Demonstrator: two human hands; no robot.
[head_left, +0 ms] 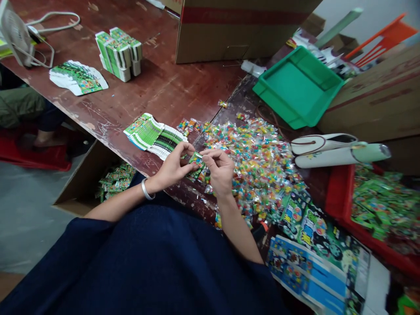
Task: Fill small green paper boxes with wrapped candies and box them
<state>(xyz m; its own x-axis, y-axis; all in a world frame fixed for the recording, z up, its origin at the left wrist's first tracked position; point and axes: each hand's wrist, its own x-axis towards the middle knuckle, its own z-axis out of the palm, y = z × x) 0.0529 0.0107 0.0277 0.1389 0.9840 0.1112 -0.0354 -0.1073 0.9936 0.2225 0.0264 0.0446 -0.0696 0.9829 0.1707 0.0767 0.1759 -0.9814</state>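
Note:
Between both hands is a small green printed candy box (197, 160), held near the table's front edge. My left hand (175, 168), with a silver bangle at its wrist, pinches the box from the left with thumb and fingers. The fingertips of my right hand (220, 169) close on its upper right edge. Beside my left hand a fanned row of flat green-and-white cartons (154, 136) lies on the table. Right of the hands spreads a heap of small clear bags of colourful candies (252, 162). Whether a candy bag is inside the box I cannot tell.
Bundled cartons (120, 52), loose cartons (78, 76) and a fan (16, 35) stand farther left. Behind are a large cardboard box (236, 33) and a green tray (298, 87). A red crate (339, 192) holds green packets; an open carton (77, 188) sits below the table edge.

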